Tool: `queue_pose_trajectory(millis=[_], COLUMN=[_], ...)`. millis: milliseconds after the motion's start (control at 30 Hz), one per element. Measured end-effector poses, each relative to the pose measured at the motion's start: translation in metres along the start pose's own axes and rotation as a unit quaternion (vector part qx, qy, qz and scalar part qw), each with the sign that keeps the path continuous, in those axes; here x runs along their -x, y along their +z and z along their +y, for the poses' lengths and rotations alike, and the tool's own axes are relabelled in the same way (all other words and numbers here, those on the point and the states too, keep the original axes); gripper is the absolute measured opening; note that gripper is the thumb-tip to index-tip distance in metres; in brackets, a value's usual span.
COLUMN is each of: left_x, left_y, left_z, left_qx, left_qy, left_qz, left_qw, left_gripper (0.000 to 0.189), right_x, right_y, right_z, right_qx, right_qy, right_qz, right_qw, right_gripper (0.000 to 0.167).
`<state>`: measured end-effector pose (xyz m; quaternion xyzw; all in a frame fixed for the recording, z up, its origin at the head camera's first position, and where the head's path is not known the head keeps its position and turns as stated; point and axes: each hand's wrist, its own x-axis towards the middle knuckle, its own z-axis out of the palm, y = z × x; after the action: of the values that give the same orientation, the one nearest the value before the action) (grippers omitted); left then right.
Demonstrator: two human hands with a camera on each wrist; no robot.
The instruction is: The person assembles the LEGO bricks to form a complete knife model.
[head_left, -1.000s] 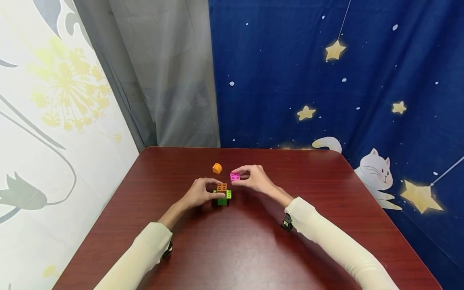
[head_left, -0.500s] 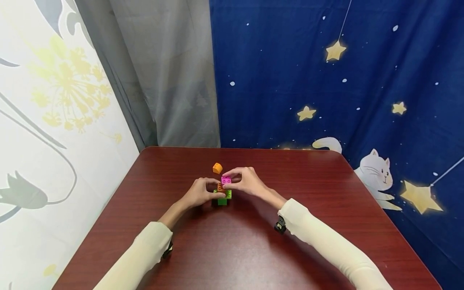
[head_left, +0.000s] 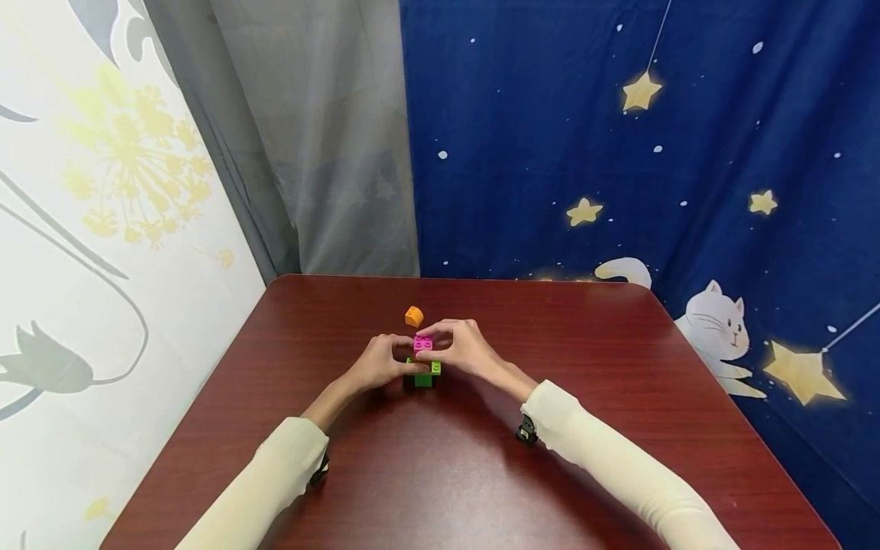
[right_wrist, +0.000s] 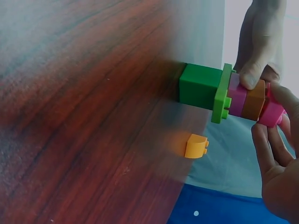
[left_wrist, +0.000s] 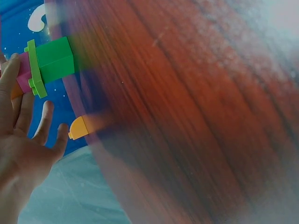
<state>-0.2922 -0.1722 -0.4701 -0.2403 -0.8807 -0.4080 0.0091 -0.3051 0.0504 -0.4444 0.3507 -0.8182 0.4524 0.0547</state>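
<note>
A stack of toy building bricks stands on the table. In the right wrist view, a green block (right_wrist: 201, 86) forms its base, then come a lime plate (right_wrist: 221, 95), a purple brick (right_wrist: 237, 95) and a brown-orange brick (right_wrist: 252, 100). My left hand (head_left: 376, 360) grips the stack above the lime plate, its thumb across the purple and brown-orange bricks. Between thumb and fingers, my right hand (head_left: 467, 347) pinches a bright pink brick (head_left: 422, 344) at the very top. That pink brick looks slightly tilted against the brown-orange one. Fingers hide parts of both upper bricks.
Behind the stack lies an orange curved brick (head_left: 414, 316), near the left hand's fingers. The dark red table (head_left: 426, 473) reaches back to a grey curtain (head_left: 344, 153) and a blue starry curtain (head_left: 522, 153).
My right hand has carried the pink brick leftward from beside the stack onto its top, covering the brown-orange brick in the head view. My left hand has kept its grip in place.
</note>
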Motion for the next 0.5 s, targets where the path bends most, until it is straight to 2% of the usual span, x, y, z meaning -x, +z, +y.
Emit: queue_pose_trajectory(millis=[133,500], left_x=[-0.0009,0.0009], left_y=[-0.0008,-0.0008], left_z=[0.0016,0.0019], left_qx=[-0.004,0.005], left_qy=[0.001,0.001], left_qz=[-0.001,-0.003], left_qw=[1.0,1.0], left_gripper=[0.039,0.039], right_x=[0.0018,0.0065], right_y=[0.0007,0.0061], right_z=[-0.0005,0.0057], right_qx=[-0.014,-0.018], right_qy=[0.009,0.0], right_qz=[0.007,0.013], right_qw=[0.9998,0.9998], right_gripper=[0.034,0.034])
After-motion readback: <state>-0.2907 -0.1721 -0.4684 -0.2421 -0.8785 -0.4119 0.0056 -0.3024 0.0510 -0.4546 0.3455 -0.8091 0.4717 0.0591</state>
